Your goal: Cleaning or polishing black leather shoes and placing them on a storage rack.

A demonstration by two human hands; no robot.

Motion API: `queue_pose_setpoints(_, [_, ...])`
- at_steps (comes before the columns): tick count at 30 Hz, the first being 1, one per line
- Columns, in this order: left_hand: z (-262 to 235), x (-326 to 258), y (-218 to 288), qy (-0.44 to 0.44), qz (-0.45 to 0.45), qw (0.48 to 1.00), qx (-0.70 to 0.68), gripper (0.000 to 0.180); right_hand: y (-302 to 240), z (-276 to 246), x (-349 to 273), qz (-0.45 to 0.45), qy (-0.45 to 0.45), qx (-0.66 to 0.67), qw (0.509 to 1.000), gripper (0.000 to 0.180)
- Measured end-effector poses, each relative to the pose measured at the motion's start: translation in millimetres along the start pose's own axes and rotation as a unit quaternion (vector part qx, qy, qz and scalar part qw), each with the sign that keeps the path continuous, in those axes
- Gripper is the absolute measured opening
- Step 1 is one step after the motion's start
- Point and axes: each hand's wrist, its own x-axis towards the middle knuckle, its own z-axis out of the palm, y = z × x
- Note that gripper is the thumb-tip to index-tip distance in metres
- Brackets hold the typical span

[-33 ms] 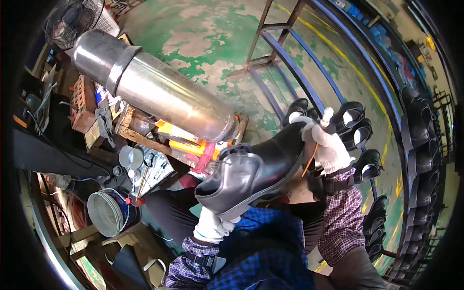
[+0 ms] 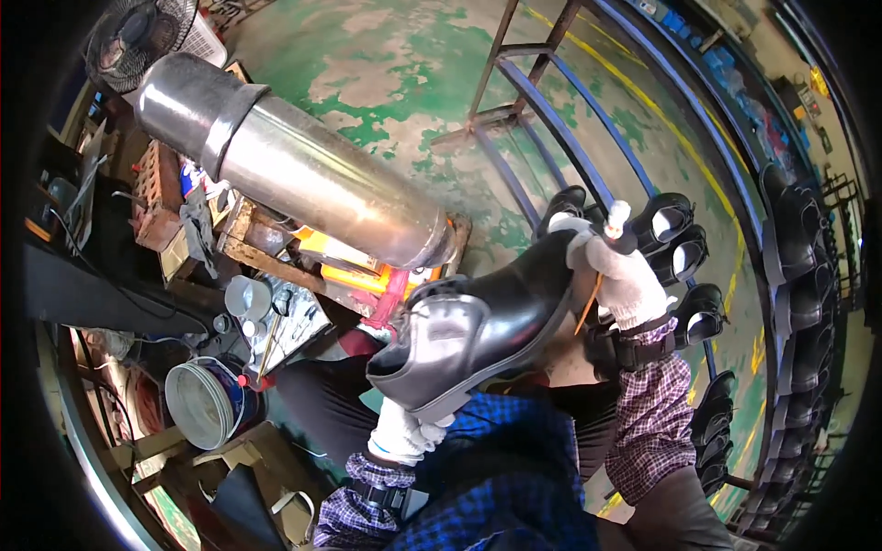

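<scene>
A glossy black leather lace-up shoe [image 2: 478, 335] lies across both my hands, its toe up to the right and its heel down to the left. My left hand [image 2: 404, 433], in a white knit glove, is closed under the heel end; the shoe hides part of its fingers. My right hand [image 2: 620, 280], gloved likewise, grips the toe. Between its fingers sits a thin orange-brown stick [image 2: 589, 304] pointing down. A small white-tipped piece [image 2: 617, 219] sticks up above the same hand; I cannot tell whether it belongs to the stick.
Ahead to the left stands a large metal cylinder [image 2: 322, 174] with a black end. A white bucket [image 2: 199, 404] and a tray [image 2: 299, 321] with small tools are at my left. On the right, a blue-railed rack [image 2: 634, 165] carries several black shoes [image 2: 700, 317]. A fan [image 2: 133, 41] stands far left.
The shoe's heel end has shifted slightly left and its upper has turned a little. The white-tipped piece at my right hand has moved slightly left and up. Both hands keep their grip.
</scene>
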Motion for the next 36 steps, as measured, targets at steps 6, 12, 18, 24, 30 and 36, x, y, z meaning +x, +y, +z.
queue_pose_setpoints(6, [-22.5, -2.0, -18.9, -0.051, -0.007, 0.997, -0.049, 0.044, -15.2, 30.5, 43.6, 0.06, -0.064, -0.134, 0.987, 0.026])
queue_pose_setpoints(12, [53.0, 10.4, 13.4, -0.057, -0.024, 0.994, -0.085, 0.04, -36.7, 46.9, 93.3, 0.14, 0.114, -0.199, 0.963, 0.062])
queue_pose_setpoints(18, [19.8, -7.1, 2.2, -0.139, -0.109, 0.967, -0.185, 0.056, -5.2, 12.0, 78.5, 0.096, 0.076, -0.158, 0.98, 0.028])
queue_pose_setpoints(24, [-23.7, -55.6, -22.5, -0.039, 0.055, 0.984, 0.166, 0.077, 22.3, 36.1, -19.2, 0.033, -0.068, -0.249, 0.965, 0.021])
queue_pose_setpoints(30, [-51.8, -64.0, -31.4, -0.116, -0.076, 0.985, 0.103, 0.095, 89.6, -28.1, -68.3, -0.088, 0.125, -0.12, 0.981, 0.033])
queue_pose_setpoints(36, [21.2, -83.8, -21.7, -0.063, -0.02, 0.939, 0.338, 0.082, 32.7, -47.8, -114.7, -0.206, 0.193, 0.176, 0.943, 0.034])
